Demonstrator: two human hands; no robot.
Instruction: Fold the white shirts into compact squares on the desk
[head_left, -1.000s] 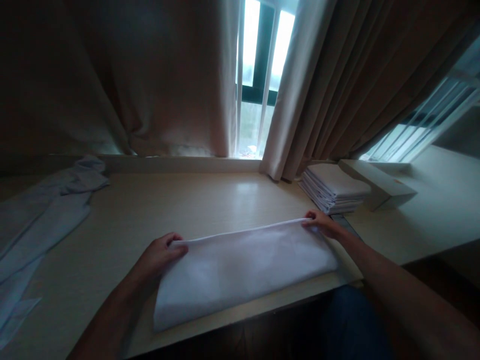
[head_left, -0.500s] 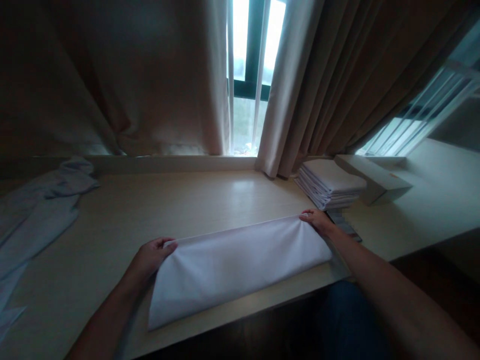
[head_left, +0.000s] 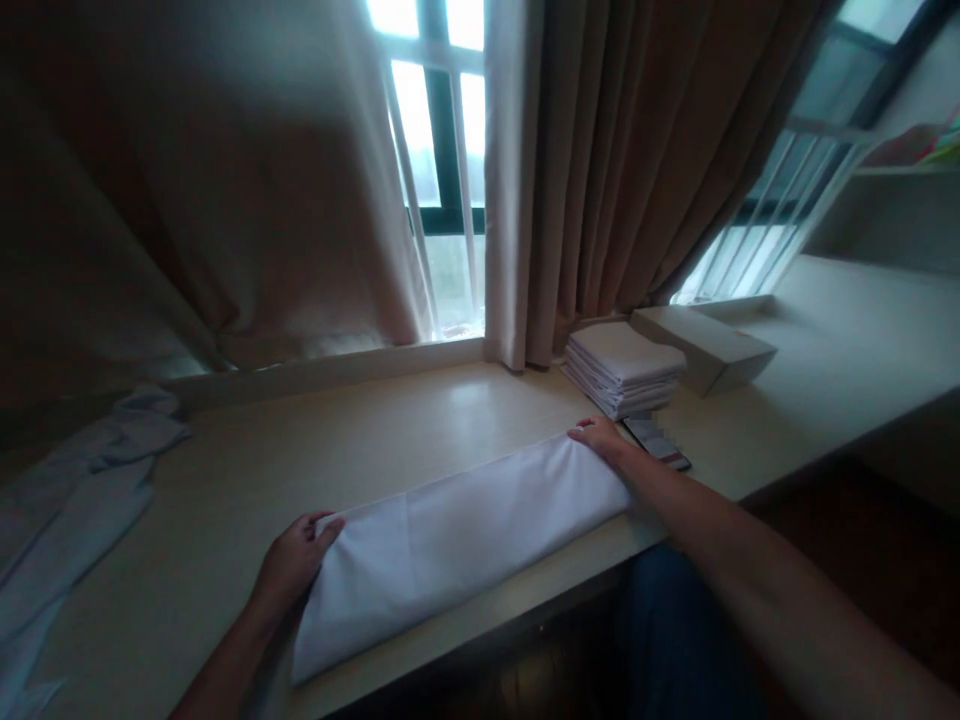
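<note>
A long folded white cloth (head_left: 457, 545) lies across the near edge of a pale wooden desk (head_left: 315, 440). My left hand (head_left: 294, 562) grips its far left corner, fingers curled over the fold. At the cloth's far right corner my right hand (head_left: 600, 441) pinches the edge. Both forearms reach in from the bottom of the head view.
A stack of folded white cloths (head_left: 621, 366) sits at the back right, beside a flat white box (head_left: 705, 346). A small dark object (head_left: 657, 443) lies by my right hand. Crumpled pale fabric (head_left: 75, 500) covers the desk's left. Curtains (head_left: 600, 160) and a window (head_left: 442, 180) are behind.
The view has swung right and tilted. Both hands stay on the cloth's far corners, and the cloth now lies a little narrower and flatter along the desk edge.
</note>
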